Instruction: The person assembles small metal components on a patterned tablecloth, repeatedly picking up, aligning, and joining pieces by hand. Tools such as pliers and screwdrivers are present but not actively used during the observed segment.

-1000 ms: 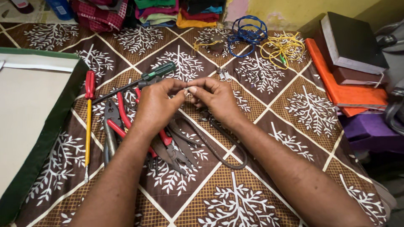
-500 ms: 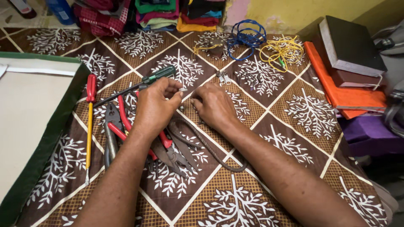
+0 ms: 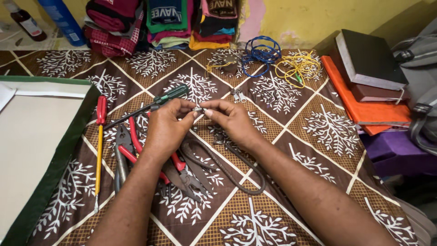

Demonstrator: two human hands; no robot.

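Silvery and tiny, a metal piece [image 3: 199,109] sits pinched between the fingertips of the left hand [image 3: 166,125] and right hand [image 3: 232,119], raised over the brown patterned cloth [image 3: 318,132]. Below the fingers, pliers [image 3: 136,150] crowd the cloth; beyond them, bare cloth reaches small metal clips [image 3: 237,95].

The small metal piece [image 3: 199,109] pinched between the left hand [image 3: 166,125] and right hand [image 3: 232,119] is too tiny to identify. The left forearm covers part of the pliers [image 3: 123,150], and the right hand hides one end of the dark strap [image 3: 236,173]. The tray [image 3: 50,177], bottle [image 3: 25,20] and backpack [image 3: 421,91] run off the frame.
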